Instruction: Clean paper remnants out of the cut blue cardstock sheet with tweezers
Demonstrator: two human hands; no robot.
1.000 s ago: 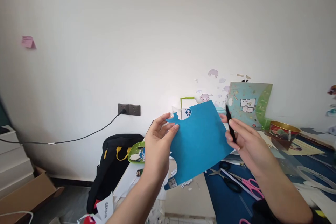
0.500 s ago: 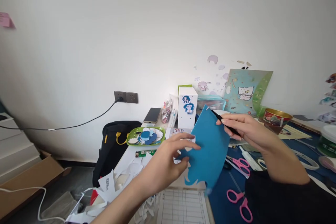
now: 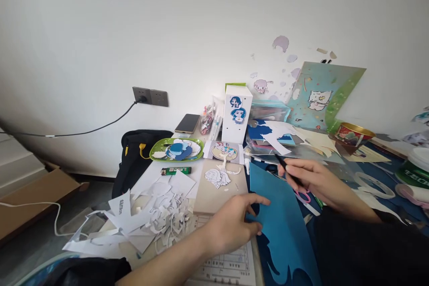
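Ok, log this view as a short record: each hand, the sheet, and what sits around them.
Left hand: fingers touching the blue sheet; firmness of grip unclear
Right hand: holding a slim black tool
Sheet edges: curved cuts on the left and near sides
Left of sheet: white paper scraps
Green tray: holds blue and white cut-outs
Behind tray: dark phone
White box: upright, two blue-haired figure stickers on front
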